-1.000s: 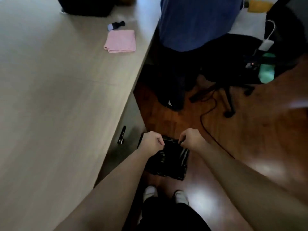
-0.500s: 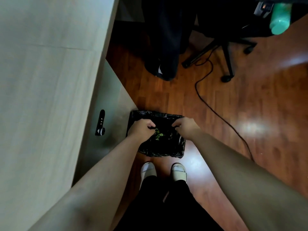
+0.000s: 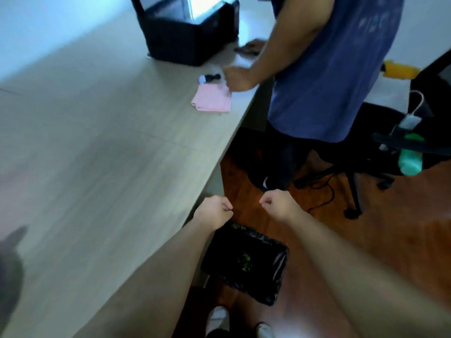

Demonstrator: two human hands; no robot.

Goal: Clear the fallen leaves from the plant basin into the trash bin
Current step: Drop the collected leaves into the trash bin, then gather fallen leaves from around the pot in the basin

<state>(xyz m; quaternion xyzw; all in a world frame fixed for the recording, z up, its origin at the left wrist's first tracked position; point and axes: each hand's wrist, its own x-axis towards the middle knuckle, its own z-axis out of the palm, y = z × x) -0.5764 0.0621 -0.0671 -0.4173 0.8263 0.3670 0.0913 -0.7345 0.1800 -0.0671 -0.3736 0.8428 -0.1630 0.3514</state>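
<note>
1. Your two hands have come up out of the trash bin (image 3: pixel 246 262) since half a second ago, and your head has lifted, so the table (image 3: pixel 97 154) fills the view again.
2. Your left hand (image 3: pixel 213 212) has its fingers curled into a fist. I cannot tell if it holds anything.
3. Your right hand (image 3: pixel 277 203) is curled tight too, and nothing shows in it.
4. Both hands hang above the bin, near each other but not touching.
5. Down in the black bag you can see small green leaves (image 3: pixel 244 262). So some leaves are in already.
6. No plant basin shows here, so I cannot tell how many leaves are left.
7. Far off, another person (image 3: pixel 329 69) reaches near a pink cloth (image 3: pixel 212 101).
</note>
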